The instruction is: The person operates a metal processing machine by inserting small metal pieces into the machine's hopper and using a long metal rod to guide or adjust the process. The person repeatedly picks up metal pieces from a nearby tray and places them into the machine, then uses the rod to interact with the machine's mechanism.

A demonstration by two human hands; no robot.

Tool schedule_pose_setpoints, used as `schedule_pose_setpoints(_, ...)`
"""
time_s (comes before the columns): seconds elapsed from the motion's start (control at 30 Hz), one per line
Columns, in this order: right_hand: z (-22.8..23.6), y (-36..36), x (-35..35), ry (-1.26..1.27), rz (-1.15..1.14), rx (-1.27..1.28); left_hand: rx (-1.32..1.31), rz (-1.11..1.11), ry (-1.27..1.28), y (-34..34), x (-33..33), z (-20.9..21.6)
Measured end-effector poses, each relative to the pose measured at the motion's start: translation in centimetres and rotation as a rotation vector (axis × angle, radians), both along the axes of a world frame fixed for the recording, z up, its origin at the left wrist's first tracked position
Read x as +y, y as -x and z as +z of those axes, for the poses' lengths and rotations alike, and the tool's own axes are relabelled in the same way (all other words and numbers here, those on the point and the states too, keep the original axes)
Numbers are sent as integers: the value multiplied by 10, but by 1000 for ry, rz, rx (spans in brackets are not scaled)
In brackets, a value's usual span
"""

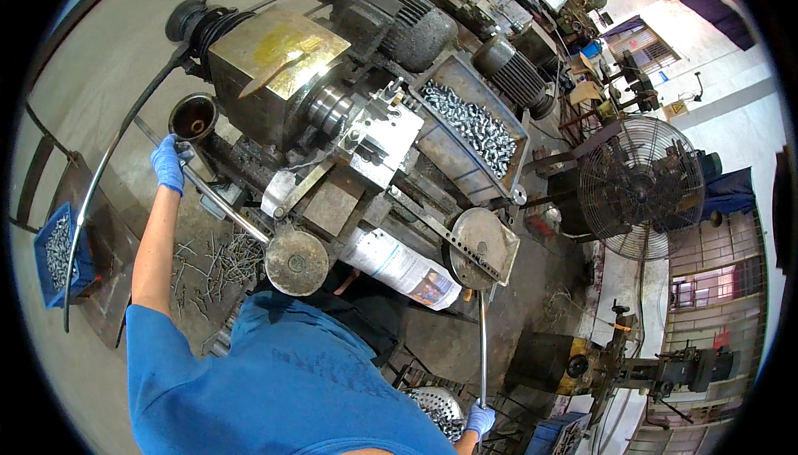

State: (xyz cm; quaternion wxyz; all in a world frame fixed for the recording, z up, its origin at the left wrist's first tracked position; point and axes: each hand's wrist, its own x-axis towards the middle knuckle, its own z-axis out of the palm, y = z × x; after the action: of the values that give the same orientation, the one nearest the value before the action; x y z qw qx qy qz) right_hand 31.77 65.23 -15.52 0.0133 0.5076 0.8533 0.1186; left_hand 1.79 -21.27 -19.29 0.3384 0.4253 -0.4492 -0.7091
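Observation:
My left hand (169, 164), in a blue glove, is closed round a long metal lever (223, 204) at the left of a lathe-like machine. This lever runs down to a round metal disc (297, 263) at the machine's front. Low on the right, my gloved right hand (480, 418) grips a second metal lever (483, 343), which hangs below another round plate (475, 239). Between the two levers sit the spindle (330, 111) and a bright metal tool block (384, 141). Whether a workpiece sits in the spindle cannot be made out.
A grey tray (428, 127) of small metal parts stands behind the tool block. At left is a blue crate (60, 289) with more parts. A perforated basket (436, 397) lies near my right arm. Scattered metal scraps (218, 268) cover the floor; a caged fan (640, 189) stands right.

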Motion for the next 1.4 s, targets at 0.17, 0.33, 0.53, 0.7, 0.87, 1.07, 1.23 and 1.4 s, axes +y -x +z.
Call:
schedule_pose_setpoints(0.17,4,2,-7,27,-12,16,10,7,0,0,5,6)
schedule_pose_setpoints(0.33,1,-2,-8,-24,13,31,25,6,-8,1,5,5)
schedule_pose_setpoints(0.53,10,0,-23,0,13,58,25,-14,6,-1,-3,-6)
schedule_pose_setpoints(0.7,6,-3,-20,-19,-10,37,25,-8,-4,3,-5,-7)
schedule_pose_setpoints(0.87,12,2,-30,-8,-9,39,38,-8,-7,0,0,0)
schedule_pose_setpoints(1.07,7,-2,-25,21,-45,24,64,6,-43,1,2,3)
schedule_pose_setpoints(1.23,10,-2,-30,29,-45,26,69,0,-49,1,0,0)
schedule_pose_setpoints(1.4,13,-2,-35,43,-53,30,63,-8,-56,2,-2,-3)
